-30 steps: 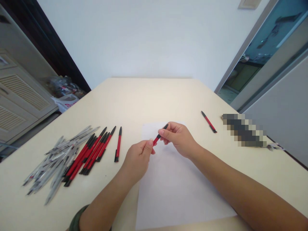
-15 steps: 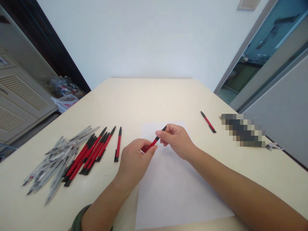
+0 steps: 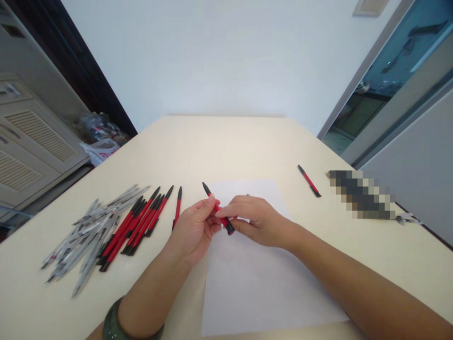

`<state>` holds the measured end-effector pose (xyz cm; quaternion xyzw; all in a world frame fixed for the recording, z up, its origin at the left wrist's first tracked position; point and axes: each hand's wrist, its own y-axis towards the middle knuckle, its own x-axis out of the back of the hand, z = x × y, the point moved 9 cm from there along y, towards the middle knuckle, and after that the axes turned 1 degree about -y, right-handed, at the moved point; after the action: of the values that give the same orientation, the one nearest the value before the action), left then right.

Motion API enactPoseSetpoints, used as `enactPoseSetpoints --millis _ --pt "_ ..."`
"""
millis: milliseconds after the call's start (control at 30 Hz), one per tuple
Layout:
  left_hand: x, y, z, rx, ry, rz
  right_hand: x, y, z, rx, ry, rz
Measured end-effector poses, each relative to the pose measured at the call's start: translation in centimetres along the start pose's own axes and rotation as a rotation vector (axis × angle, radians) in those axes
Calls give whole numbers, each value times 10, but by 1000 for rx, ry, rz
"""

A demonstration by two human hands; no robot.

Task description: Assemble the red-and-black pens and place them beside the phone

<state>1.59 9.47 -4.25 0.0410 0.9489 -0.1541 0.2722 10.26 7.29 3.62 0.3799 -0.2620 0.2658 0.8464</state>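
Work appears partway: one red-and-black pen [image 3: 225, 222] is in hand at frame centre, over the white sheet [image 3: 269, 283]; the left hand [image 3: 193, 229] pinches its barrel; the right hand [image 3: 262, 219] grips near the clip end. A single pen [image 3: 310, 182] lies at frame right; clustered red pens [image 3: 144, 230] and clear pens [image 3: 90, 241] lie at frame left, unhandled; which are finished cannot be told.

"What's hidden at the grip?"
"Fingers [image 3: 231, 209] cover part of the held pen [image 3: 225, 221]; just left, the left hand [image 3: 191, 231] hides the end of another pen [image 3: 178, 206]"
"And far right?"
"A pixelated thing [image 3: 363, 194], unreadable"
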Motion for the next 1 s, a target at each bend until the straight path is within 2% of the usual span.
enactPoseSetpoints --millis 67,167,233,300,433,567,667,867,1000 --pt "-2 -2 5 35 70 11 19 0 -10 -84 61 -194" --pt "-3 -4 8 63 152 9 54 -12 -40 -284 245 -545" --pt "-3 -5 8 49 184 8 68 -19 -59 -379 474 -682" --pt "-2 -5 6 31 209 12 77 -22 -72 -415 701 -752" --pt "-3 -5 4 -10 360 17 87 -28 -85 -517 966 -793" --pt "-7 -6 3 -60 666 25 80 -36 -92 -659 1109 -769" --pt "-9 -7 5 -80 793 32 77 -39 -94 -679 1189 -783" --pt "-7 -6 6 -113 944 25 80 -40 -96 -645 1236 -843" --pt "-15 -10 -5 -309 1309 18 83 -41 -102 -653 1158 -872"
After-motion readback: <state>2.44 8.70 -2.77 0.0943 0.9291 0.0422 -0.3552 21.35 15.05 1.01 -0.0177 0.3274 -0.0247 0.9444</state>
